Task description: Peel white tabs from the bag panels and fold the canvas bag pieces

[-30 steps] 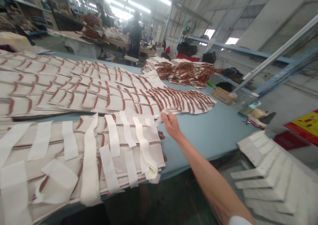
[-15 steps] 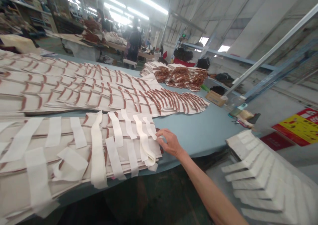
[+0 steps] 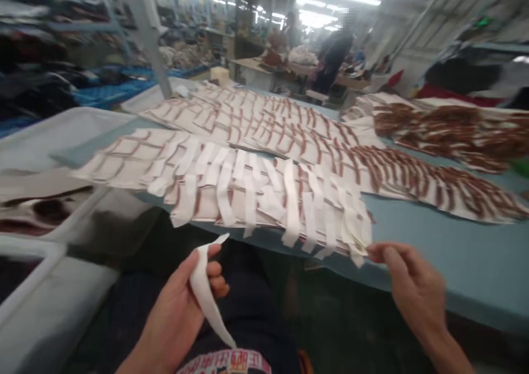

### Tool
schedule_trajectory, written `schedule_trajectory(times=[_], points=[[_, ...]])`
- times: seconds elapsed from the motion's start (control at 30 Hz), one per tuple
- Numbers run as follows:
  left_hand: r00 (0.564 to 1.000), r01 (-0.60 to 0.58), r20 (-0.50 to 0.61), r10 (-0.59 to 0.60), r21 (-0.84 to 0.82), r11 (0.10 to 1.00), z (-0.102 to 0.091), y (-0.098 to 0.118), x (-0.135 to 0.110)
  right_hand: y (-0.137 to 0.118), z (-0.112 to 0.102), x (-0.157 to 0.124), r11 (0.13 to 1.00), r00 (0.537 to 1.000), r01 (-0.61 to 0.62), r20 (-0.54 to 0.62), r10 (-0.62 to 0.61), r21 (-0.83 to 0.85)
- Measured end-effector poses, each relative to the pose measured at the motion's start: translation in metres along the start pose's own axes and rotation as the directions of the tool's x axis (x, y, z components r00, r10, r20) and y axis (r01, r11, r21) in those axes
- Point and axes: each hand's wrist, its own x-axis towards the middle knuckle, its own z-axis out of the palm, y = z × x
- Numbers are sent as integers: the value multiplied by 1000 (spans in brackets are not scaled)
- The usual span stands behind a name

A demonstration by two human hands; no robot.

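My left hand (image 3: 182,302) is low in front of me, closed on a white fabric strip (image 3: 206,294) that hangs down past my palm. My right hand (image 3: 409,280) hovers at the near edge of the blue table (image 3: 433,253), fingers loosely curled, close to the right end of a row of beige panels with white strips (image 3: 256,198) laid over them. It looks empty, but motion smears the fingers. Behind that row lie more beige panels with brown trim (image 3: 314,137).
A heap of brown-trimmed pieces (image 3: 446,126) lies at the far right of the table. White bins (image 3: 49,142) stand at my left. A person (image 3: 334,54) stands at a far table. Shelves line the left background.
The view has swung left and down. My left hand with its white strip has come into view. My right hand has drawn back from the panels to the table's near edge.
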Motion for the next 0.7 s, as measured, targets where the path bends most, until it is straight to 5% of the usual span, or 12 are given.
schedule_trajectory(times=[0.07, 0.17, 0.27, 0.43, 0.57, 0.7], points=[[1000, -17, -14, 16, -58, 998, -7, 15, -1, -44, 30, -33, 990, 968, 3, 248, -38, 140], [998, -66, 7, 68, -136, 988, -9, 28, -5, -110, 82, -80, 947, 808, -30, 565, -165, 320], [994, -103, 2, 105, -194, 976, -16, 37, -5, -150, 130, -109, 952, 648, -97, 745, -160, 289], [989, -147, -23, 146, -261, 954, -35, 46, 1, -170, 167, -126, 911, 453, -326, 888, -84, 253], [995, -93, 12, 100, -278, 956, -41, 42, 3, -181, 179, -134, 704, 276, -664, 958, -84, 253], [989, 35, 146, 22, -373, 927, -45, 35, 9, -190, 188, -137, 667, 112, -723, 983, -149, 183]])
